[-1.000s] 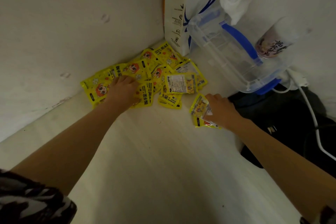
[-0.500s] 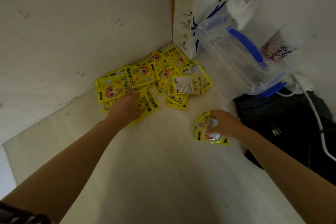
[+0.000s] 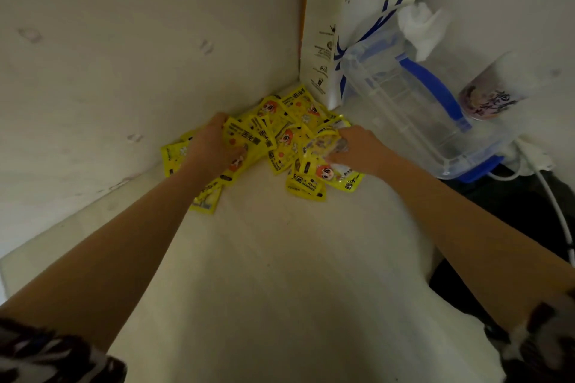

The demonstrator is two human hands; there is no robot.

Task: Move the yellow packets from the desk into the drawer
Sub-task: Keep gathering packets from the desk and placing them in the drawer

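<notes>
My left hand (image 3: pixel 211 146) and right hand (image 3: pixel 357 149) press in from either side of the heap of yellow hand-warmer packets (image 3: pixel 280 137), fingers curled around the edges and gripping bunches of them. The heap lies on the desk (image 3: pixel 280 274), just in front of the white coffee bag (image 3: pixel 357 25) in the corner. I judge the packets light, floppy and slick, likely to slide out, so squeezing the stack from both sides should hold best. Beside the bag, a clear tub with blue handle (image 3: pixel 420 109) looks empty. No drawer is in sight.
</notes>
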